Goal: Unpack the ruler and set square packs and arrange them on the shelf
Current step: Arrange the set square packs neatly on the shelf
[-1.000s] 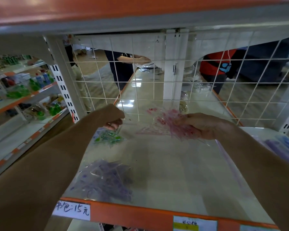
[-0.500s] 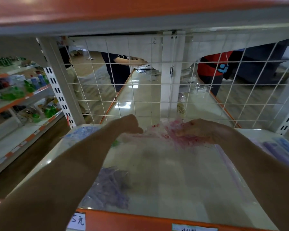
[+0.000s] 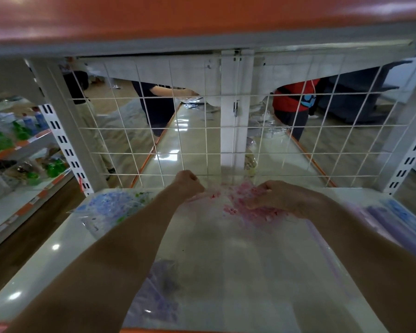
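Evidently placing is under way: the right hand (image 3: 281, 199) curls over the pink pack (image 3: 235, 210) at the back of the shelf (image 3: 58, 255), the left hand (image 3: 189, 186) pinching its clear edge. Next it likely wants laying flat, clear of the blue pack (image 3: 106, 207) further left.

Two hands hold a pink pack at the back of a white shelf.

Just in front of the wire grid (image 3: 202, 140), near its middle, the left hand (image 3: 189, 185) curls its fingers at the clear left edge of the pink pack (image 3: 228, 209), while the right hand (image 3: 279, 198) grips the pack's right side from above. By the grid's left end a blue pack (image 3: 106, 207) lies flat on the shelf (image 3: 46, 260). Well away from the grid, at the shelf's front edge, lies a purple pack (image 3: 159, 294), partly hidden under the left forearm. Near the grid's right end lie blurred purple and blue packs (image 3: 394, 219).
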Action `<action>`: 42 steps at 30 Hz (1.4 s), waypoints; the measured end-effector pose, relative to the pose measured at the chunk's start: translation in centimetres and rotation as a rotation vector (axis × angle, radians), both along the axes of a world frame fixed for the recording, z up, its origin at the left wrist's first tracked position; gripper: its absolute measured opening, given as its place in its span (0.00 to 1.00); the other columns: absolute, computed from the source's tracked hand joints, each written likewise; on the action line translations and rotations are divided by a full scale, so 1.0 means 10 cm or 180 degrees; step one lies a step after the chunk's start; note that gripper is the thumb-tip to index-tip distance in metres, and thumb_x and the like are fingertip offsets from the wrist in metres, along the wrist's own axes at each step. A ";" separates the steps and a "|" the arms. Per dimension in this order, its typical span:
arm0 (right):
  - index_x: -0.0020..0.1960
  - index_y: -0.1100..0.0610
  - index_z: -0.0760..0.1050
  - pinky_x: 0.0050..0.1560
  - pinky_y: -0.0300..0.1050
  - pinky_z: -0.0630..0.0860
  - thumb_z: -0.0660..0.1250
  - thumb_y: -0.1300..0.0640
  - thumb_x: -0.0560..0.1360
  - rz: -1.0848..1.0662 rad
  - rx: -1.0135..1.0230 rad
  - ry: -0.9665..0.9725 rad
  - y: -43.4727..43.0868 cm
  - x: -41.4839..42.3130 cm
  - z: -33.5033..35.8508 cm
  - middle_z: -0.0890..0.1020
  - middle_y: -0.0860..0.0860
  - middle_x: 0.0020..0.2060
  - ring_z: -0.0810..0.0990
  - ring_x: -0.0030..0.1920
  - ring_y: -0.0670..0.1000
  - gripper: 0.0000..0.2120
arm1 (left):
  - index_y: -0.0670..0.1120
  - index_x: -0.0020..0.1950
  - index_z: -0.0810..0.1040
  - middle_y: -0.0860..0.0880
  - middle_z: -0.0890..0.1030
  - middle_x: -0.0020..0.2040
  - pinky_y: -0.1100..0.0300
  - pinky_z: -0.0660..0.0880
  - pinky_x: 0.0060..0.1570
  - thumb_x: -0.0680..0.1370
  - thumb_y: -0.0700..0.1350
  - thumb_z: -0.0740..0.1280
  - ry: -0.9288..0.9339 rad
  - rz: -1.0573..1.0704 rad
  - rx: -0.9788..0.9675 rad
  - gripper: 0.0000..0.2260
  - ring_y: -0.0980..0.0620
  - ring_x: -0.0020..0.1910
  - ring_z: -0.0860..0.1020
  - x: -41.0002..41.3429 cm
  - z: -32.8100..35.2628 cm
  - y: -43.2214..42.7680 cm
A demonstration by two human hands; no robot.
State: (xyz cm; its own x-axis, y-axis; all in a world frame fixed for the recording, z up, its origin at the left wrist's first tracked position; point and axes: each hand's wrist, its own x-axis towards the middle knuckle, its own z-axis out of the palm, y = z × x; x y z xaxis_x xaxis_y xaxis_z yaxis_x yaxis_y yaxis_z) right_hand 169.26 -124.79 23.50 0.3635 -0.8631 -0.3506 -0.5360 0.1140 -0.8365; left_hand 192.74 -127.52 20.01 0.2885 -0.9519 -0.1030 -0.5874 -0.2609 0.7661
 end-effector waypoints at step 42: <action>0.42 0.55 0.82 0.36 0.40 0.76 0.73 0.62 0.71 -0.0541 -0.0612 -0.1407 0.24 0.15 0.34 0.82 0.51 0.34 0.78 0.33 0.47 0.03 | 0.41 0.49 0.78 0.43 0.82 0.43 0.56 0.80 0.34 0.70 0.37 0.69 0.4218 -0.0476 0.0508 0.08 0.47 0.37 0.80 -0.65 0.17 1.40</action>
